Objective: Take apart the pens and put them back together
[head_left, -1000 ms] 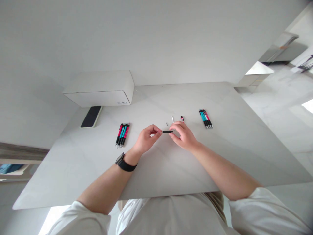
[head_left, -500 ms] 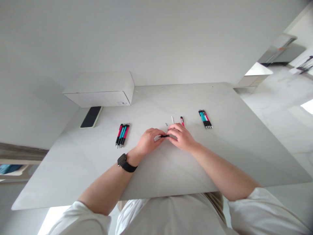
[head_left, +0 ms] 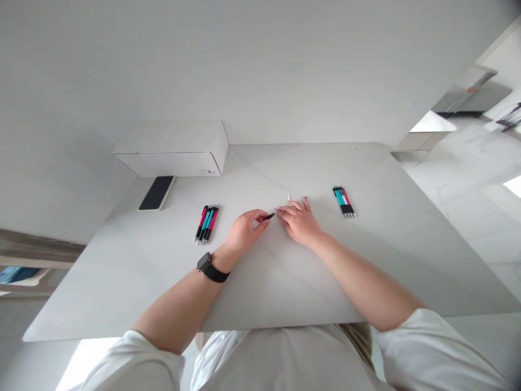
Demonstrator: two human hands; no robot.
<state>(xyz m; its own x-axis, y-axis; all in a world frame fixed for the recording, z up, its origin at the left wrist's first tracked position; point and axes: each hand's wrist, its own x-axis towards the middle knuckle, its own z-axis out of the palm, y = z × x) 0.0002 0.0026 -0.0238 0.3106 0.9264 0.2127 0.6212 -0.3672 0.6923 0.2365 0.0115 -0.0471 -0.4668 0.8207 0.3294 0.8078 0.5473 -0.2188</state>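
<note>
My left hand [head_left: 245, 231] pinches a short black pen grip section [head_left: 269, 216] between thumb and fingers, its end pointing toward my other hand. Just across the gap, the thumb and forefinger of my right hand [head_left: 301, 224] close on a small metallic pen part [head_left: 277, 210], too tiny to make out fully. Under and beyond the right fingers lie a thin white tube [head_left: 289, 197] and a red pen barrel, both mostly covered. The two hands are close together but apart.
To the left lies a row of several red and teal pens [head_left: 207, 224]; a similar row of pens [head_left: 344, 202] is at the right. A phone [head_left: 157, 193] rests before a white box [head_left: 171, 163] against the wall. The white table [head_left: 260, 282] has its edge near my body.
My hands have drawn apart from the black pen piece they shared. The left keeps it; the right has moved onto the small metallic part and now covers most of the tube and red barrel.
</note>
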